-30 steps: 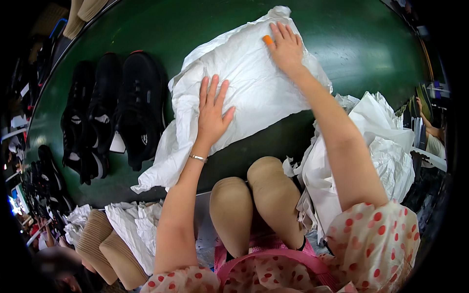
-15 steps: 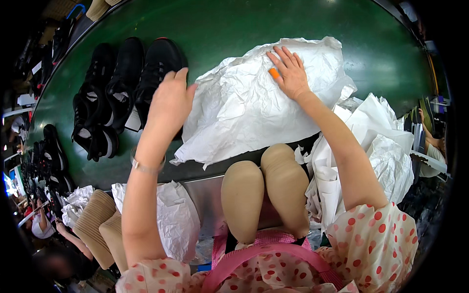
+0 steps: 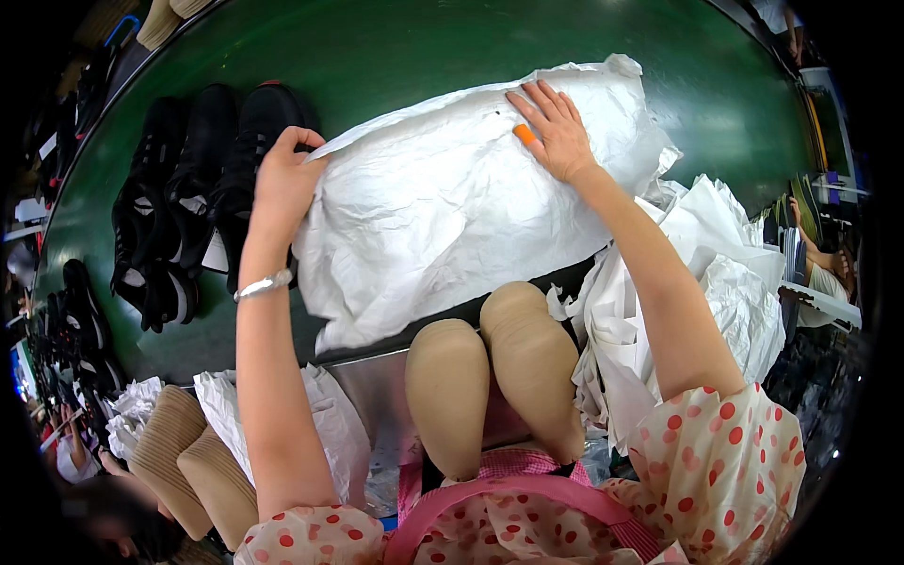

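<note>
A large sheet of crumpled white tissue paper (image 3: 424,217) lies spread over the green work surface (image 3: 395,56). At its upper left corner, my left hand (image 3: 290,179) pinches the edge between thumb and fingers. My right hand (image 3: 556,132) lies on the upper right part of the sheet with its fingers stretched out, an orange finger cover (image 3: 524,135) on the thumb. Left of the paper stand several black sneakers (image 3: 202,179), side by side and partly overlapping; my left hand is in front of the nearest one.
To the right lies a heap of crumpled white paper (image 3: 697,273). Two beige rounded forms (image 3: 449,386) stand at the near edge, with ribbed beige ones (image 3: 174,452) and more paper (image 3: 330,424) to the left. Farther left are more black shoes (image 3: 85,311) and another person.
My left hand has moved left and down and now holds the paper's corner, pulling the sheet wider and flatter. My right hand stays nearly in place on it.
</note>
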### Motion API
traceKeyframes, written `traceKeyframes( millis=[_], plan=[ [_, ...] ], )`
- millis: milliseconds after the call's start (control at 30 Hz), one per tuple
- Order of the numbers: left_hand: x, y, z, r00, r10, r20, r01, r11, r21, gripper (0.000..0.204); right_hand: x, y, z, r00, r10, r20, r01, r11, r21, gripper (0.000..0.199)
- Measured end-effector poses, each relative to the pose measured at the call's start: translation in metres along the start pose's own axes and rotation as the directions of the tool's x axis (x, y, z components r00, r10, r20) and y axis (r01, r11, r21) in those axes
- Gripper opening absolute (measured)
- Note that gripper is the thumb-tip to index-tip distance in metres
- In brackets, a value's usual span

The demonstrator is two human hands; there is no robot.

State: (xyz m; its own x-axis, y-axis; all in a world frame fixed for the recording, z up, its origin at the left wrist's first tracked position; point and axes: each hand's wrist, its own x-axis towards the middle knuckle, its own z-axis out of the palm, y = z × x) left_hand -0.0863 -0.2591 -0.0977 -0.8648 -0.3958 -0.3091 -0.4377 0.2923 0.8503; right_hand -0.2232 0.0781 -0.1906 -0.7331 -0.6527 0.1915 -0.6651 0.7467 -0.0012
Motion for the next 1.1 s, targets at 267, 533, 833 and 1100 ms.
traceKeyframes(
  millis=[267, 533, 833, 1100],
  plan=[
    [-0.017, 0.039, -0.062, 0.994, -0.068, 0.08, 0.052, 0.98, 0.192, 0.019, 0.006, -0.006, 0.005, 0.999, -0.027, -0.025, 0.027, 0.999, -0.021, 0.046],
    [-0.078, 0.023, -0.082, 0.903, -0.089, 0.42, 0.108, 0.994, -0.023, 0.08, 0.006, -0.012, 0.003, 0.999, -0.036, -0.035, 0.035, 0.999, -0.041, 0.047],
    [-0.146, -0.013, -0.035, 0.89, -0.345, 0.298, 0.455, 0.644, -0.614, 0.057, 0.007, -0.022, 0.009, 0.999, -0.036, -0.026, 0.033, 0.995, -0.096, 0.047],
    [-0.12, 0.003, -0.083, 0.953, -0.046, -0.3, 0.023, 0.997, -0.078, 0.027, 0.009, -0.033, 0.001, 0.997, 0.022, 0.068, -0.013, 0.99, -0.139, 0.049]
  ],
)
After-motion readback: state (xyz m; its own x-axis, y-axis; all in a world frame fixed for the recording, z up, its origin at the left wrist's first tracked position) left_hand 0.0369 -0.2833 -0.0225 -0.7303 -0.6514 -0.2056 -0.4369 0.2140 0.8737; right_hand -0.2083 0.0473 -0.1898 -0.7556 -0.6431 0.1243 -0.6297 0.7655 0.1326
